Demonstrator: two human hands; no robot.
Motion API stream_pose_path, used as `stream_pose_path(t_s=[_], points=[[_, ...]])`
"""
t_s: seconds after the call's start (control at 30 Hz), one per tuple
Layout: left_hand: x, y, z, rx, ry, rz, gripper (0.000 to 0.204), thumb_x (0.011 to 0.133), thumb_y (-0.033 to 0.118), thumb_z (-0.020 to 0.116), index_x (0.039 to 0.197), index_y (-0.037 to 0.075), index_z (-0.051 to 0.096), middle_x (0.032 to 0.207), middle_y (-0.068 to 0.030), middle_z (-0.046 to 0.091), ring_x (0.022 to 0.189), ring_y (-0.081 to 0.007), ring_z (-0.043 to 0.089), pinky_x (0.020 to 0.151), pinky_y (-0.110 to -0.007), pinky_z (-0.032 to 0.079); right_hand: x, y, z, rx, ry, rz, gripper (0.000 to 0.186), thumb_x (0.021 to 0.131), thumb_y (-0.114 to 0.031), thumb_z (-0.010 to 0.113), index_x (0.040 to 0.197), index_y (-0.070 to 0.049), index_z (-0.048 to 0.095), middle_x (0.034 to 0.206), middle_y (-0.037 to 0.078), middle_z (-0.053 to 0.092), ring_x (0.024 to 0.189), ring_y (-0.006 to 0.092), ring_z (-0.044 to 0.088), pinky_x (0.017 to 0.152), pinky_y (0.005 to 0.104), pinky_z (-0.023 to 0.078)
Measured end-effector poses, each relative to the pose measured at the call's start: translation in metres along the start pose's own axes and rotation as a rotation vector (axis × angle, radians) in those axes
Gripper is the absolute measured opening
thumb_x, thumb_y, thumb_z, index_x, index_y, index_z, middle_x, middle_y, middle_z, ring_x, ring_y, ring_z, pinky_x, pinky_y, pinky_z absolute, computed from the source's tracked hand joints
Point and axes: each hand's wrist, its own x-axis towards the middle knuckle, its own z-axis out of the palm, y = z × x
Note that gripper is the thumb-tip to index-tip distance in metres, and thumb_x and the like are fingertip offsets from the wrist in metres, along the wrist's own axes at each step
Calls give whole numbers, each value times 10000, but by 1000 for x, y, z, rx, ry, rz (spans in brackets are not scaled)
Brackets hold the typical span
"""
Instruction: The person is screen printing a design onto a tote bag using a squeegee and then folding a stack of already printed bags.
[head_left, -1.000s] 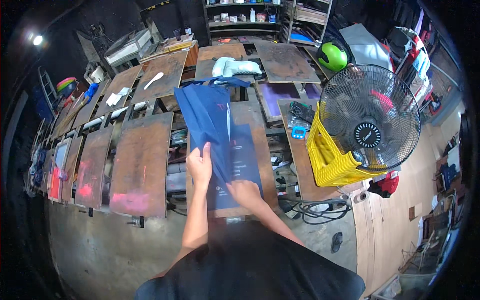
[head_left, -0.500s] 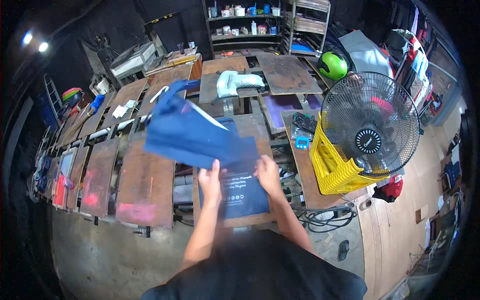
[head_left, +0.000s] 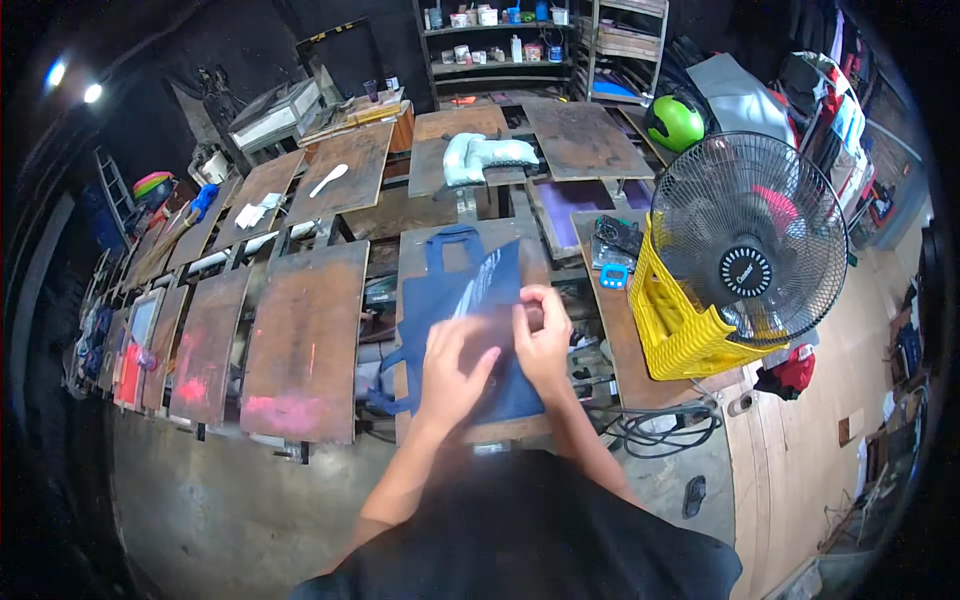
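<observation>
A navy cloth tote bag (head_left: 425, 300) lies on a board in front of me, one handle loop toward the far end and another hanging out at the left. Over it rises a pointed navy cloth flap (head_left: 500, 275) with white printing; whether it belongs to the same bag I cannot tell. My right hand (head_left: 543, 335) is closed, thumb and fingers pinched at the flap's lower right edge. My left hand (head_left: 455, 375) is over the bag's near part, thumb and fingers apart, somewhat blurred. Its palm hides part of the cloth.
To the right, a black fan (head_left: 745, 270) stands at a yellow plastic crate (head_left: 675, 325), beside a small blue timer (head_left: 613, 276). Stained boards (head_left: 300, 345) line the left. Farther off are a light padded object (head_left: 487, 158), a green helmet (head_left: 675, 124) and shelves (head_left: 495, 68). Cables (head_left: 665, 430) lie right of my board.
The navy bag swung up at the left has come down onto the board, uncovering a white spoon-like tool behind it. My left hand has moved right and let its fingers spread; the printed cloth is now lifted.
</observation>
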Motion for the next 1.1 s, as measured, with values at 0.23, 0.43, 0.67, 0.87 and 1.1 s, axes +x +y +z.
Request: stream_pose_path(t_s=[0.23,0.43,0.67,0.87,1.1], points=[[50,-44,26,270,70,190,589,734,146,798,1265,69,555,1345,-161,515,1207,-379,496,1040,-444,391,-12,17,5,99,-51,90,74,867,12,643,934,12,611,864,93,644,750,168,629,678,284,506],[23,-174,85,360,-443,-205,466,761,329,785,1138,81,670,1174,-158,650,1102,-365,594,945,-443,480,-39,75,2,42,-123,285,82,861,-40,679,897,7,622,839,89,644,729,157,644,667,292,511],[-44,-167,136,213,-388,57,501,754,431,756,1090,67,678,1067,-151,669,1035,-367,602,911,-462,472,-59,111,-22,-4,-84,460,77,888,-83,673,923,-16,655,746,33,654,682,69,585,619,246,476],[-74,-120,158,260,-365,60,666,691,430,806,1228,105,585,1243,-137,568,1182,-361,501,919,-497,421,-46,114,-57,126,79,532,54,936,-82,640,927,-32,624,759,-23,609,695,53,560,631,215,451],[-84,-124,156,364,-497,-19,611,663,323,830,1184,101,601,1270,-119,554,1225,-323,490,970,-455,406,-87,149,-90,17,311,581,95,927,-91,639,975,-11,617,861,36,637,776,107,597,708,264,484]])
